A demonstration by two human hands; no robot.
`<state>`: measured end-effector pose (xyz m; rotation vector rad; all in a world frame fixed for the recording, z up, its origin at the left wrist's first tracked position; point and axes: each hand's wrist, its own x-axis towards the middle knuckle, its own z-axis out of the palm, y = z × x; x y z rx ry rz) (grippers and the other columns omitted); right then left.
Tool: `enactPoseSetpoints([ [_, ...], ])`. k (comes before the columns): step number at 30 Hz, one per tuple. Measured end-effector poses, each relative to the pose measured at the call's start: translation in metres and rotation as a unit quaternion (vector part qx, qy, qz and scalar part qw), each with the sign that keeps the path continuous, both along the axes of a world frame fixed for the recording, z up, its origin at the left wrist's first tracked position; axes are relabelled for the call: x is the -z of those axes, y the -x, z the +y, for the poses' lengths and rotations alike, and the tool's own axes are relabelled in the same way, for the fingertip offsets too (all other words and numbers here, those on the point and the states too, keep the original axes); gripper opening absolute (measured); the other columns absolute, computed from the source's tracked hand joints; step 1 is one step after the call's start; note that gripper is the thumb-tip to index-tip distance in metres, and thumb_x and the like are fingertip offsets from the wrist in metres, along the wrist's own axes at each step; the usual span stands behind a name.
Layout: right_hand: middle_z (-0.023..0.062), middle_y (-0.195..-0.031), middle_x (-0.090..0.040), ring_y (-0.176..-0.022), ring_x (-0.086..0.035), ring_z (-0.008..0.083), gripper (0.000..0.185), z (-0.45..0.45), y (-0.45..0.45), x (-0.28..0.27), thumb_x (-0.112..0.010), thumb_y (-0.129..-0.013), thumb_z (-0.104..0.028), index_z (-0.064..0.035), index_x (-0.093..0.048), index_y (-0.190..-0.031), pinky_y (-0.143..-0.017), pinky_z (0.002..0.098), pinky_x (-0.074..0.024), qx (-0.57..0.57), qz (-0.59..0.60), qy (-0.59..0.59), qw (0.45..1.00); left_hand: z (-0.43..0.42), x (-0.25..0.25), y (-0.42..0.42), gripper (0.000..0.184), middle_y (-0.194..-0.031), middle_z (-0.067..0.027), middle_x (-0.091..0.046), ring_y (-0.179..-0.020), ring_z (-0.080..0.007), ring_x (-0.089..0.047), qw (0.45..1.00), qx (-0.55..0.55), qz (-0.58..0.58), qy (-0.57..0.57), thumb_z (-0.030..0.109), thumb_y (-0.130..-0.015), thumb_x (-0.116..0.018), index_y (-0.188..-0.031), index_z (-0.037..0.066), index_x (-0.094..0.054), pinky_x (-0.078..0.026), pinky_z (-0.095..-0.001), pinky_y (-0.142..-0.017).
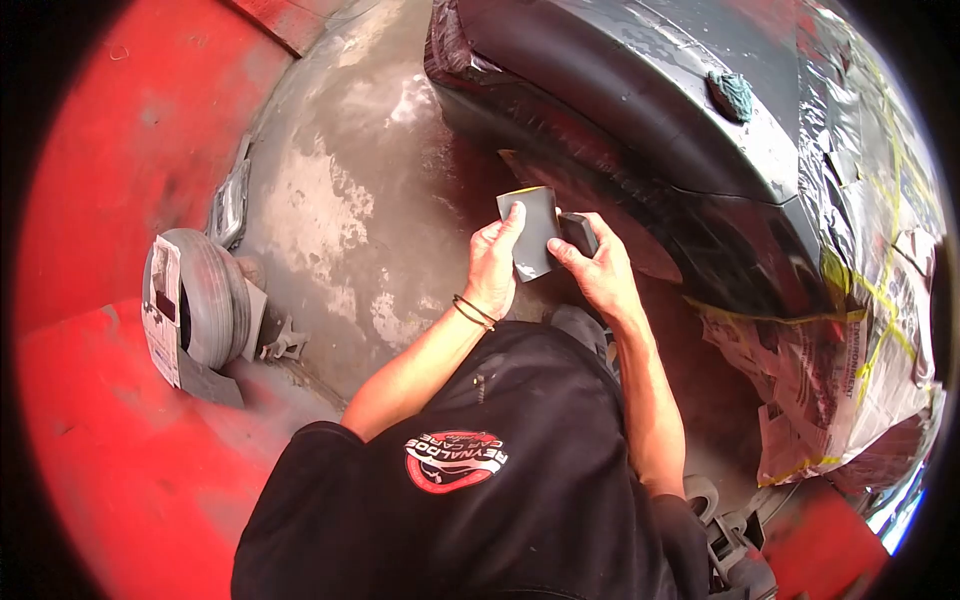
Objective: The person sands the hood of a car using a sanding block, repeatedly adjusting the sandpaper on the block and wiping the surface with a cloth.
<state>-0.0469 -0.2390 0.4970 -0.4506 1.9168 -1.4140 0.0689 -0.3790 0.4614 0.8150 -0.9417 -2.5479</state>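
Observation:
Near the middle of the view, a dark grey sheet (534, 232), which looks like sandpaper, is held up between both hands. My left hand (494, 262) pinches its left side, thumb on the front face; a thin dark band circles that wrist. A yellow edge shows at the sheet's top. My right hand (597, 268) has its thumb at the sheet's right edge and its fingers around a small black block (578, 234). The block sits just right of the sheet. Beyond the hands is a dark car bumper (640, 130).
A teal cloth (733, 96) lies on the car body. Plastic and taped paper (800, 370) cover the car at the right. At the left, a tire (208, 300) stands by a red wall (110, 200). A wheeled stand (735, 540) is at the lower right.

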Motion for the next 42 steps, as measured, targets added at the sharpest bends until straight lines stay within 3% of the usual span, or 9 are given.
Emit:
enactPoseSetpoints([
  [7,0.0050,-0.114,-0.079,-0.106,-0.070,0.0136,0.038,0.018,0.034,0.010,-0.088,-0.098,-0.020,-0.0037,-0.073,-0.128,-0.099,0.0339,-0.0548,-0.002,-0.063,-0.025,0.998,0.012,-0.006,0.030,0.057,-0.152,-0.0165,-0.066,-0.138,-0.0271,-0.067,0.992,0.004,0.077,-0.098,0.040,-0.122,-0.047,-0.169,0.009,-0.045,-0.057,-0.0457,-0.114],
  [10,0.0003,-0.113,-0.073,-0.100,-0.063,0.0104,0.036,0.032,0.060,0.005,-0.072,-0.109,-0.035,-0.0079,-0.070,-0.132,-0.092,0.0316,-0.0512,0.057,-0.022,-0.030,0.998,0.025,-0.009,0.061,0.055,-0.149,-0.0157,-0.068,-0.131,-0.0254,-0.070,0.998,-0.014,0.052,-0.044,0.042,-0.122,-0.047,-0.166,0.009,-0.050,-0.059,-0.0427,-0.112],
  [12,0.0017,-0.120,-0.069,-0.095,-0.059,0.0106,0.045,0.045,0.076,-0.007,-0.050,-0.111,-0.038,-0.0095,-0.064,-0.144,-0.089,0.0300,-0.0465,0.081,-0.088,0.039,0.992,0.031,-0.010,0.076,0.057,-0.150,-0.0141,-0.068,-0.132,-0.0251,-0.069,0.997,-0.006,0.061,-0.036,0.043,-0.122,-0.046,-0.167,0.008,-0.049,-0.059,-0.0414,-0.112],
  [17,0.0109,-0.134,-0.067,-0.128,-0.064,0.0256,0.052,0.051,0.096,-0.024,-0.064,-0.105,-0.015,-0.0020,-0.057,-0.155,-0.117,0.0396,-0.0478,0.059,0.035,0.088,0.994,0.051,-0.030,0.118,0.058,-0.158,-0.0122,-0.062,-0.140,-0.0248,-0.065,0.997,0.015,0.072,-0.039,0.043,-0.123,-0.043,-0.169,0.008,-0.045,-0.054,-0.0425,-0.118],
  [20,0.0197,-0.134,-0.069,-0.123,-0.068,0.0337,0.060,0.045,0.106,-0.051,-0.080,-0.100,-0.019,-0.0024,-0.058,-0.154,-0.107,0.0448,-0.0559,0.053,0.264,0.058,0.961,0.063,-0.047,0.147,0.059,-0.163,-0.0111,-0.056,-0.148,-0.0244,-0.058,0.995,0.029,0.086,-0.041,0.042,-0.123,-0.041,-0.170,0.008,-0.043,-0.048,-0.0431,-0.125],
  [24,0.0165,-0.133,-0.074,-0.122,-0.069,0.0365,0.062,0.053,0.137,-0.047,-0.090,-0.090,-0.019,-0.0068,-0.066,-0.146,-0.103,0.0472,-0.0582,0.076,0.408,0.045,0.909,0.082,-0.069,0.185,0.060,-0.170,-0.0133,-0.050,-0.156,-0.0240,-0.048,0.988,0.041,0.143,-0.031,0.044,-0.124,-0.036,-0.172,0.008,-0.039,-0.039,-0.0435,-0.133],
  [33,0.0163,-0.146,-0.072,-0.130,-0.070,0.0330,0.046,0.073,0.197,-0.043,-0.094,-0.087,-0.011,-0.0057,-0.079,-0.130,-0.108,0.0439,-0.0586,0.117,0.406,0.117,0.899,0.111,-0.086,0.247,0.062,-0.175,-0.0136,-0.043,-0.159,-0.0237,-0.044,0.989,0.036,0.141,0.009,0.042,-0.125,-0.029,-0.176,0.007,-0.029,-0.034,-0.0406,-0.135],
  [37,0.0182,-0.141,-0.074,-0.130,-0.071,0.0326,0.046,0.071,0.220,-0.044,-0.096,-0.086,-0.011,-0.0046,-0.079,-0.129,-0.109,0.0435,-0.0580,0.130,0.392,0.128,0.902,0.100,-0.097,0.267,0.067,-0.178,-0.0150,-0.038,-0.163,-0.0256,-0.039,0.978,0.067,0.183,-0.076,0.046,-0.124,-0.024,-0.178,0.006,-0.022,-0.027,-0.0417,-0.138],
  [42,0.0202,-0.136,-0.075,-0.125,-0.072,0.0324,0.043,0.054,0.251,-0.057,-0.097,-0.085,-0.011,-0.0011,-0.079,-0.123,-0.108,0.0433,-0.0580,0.162,0.370,0.157,0.901,0.061,-0.078,0.296,0.066,-0.174,-0.0095,-0.044,-0.157,-0.0223,-0.046,0.957,0.166,0.201,-0.129,0.041,-0.122,-0.045,-0.175,0.004,-0.032,-0.036,-0.0435,-0.133],
])
